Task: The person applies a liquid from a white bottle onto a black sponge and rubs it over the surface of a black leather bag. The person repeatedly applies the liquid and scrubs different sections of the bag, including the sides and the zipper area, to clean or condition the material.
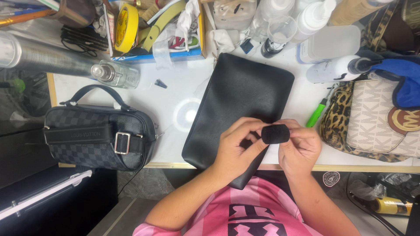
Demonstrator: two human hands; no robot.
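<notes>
at the far left of the white worktop (175,94), well clear of the fingers, a grey checked bag (98,135) with a black handle lies untouched beside a clear glass bottle (116,74). nearer in, a flat black pouch (238,107) stretches up and away from the hands, its lower corner hanging over the worktop edge; its surface shows no visible change yet. the left hand (236,150) and right hand (299,146) meet over that pouch, fingers (245,126) closed narrowly on a small black pad (275,133) pinched between both thumbs and forefingers, held just above the leather rather than pressed to it. by that reading, the work on the pouch looks prepared but barely begun. right of the fingers lie a green pen (317,113) and a leopard-trimmed patterned handbag (376,122), both apart from the hands.
</notes>
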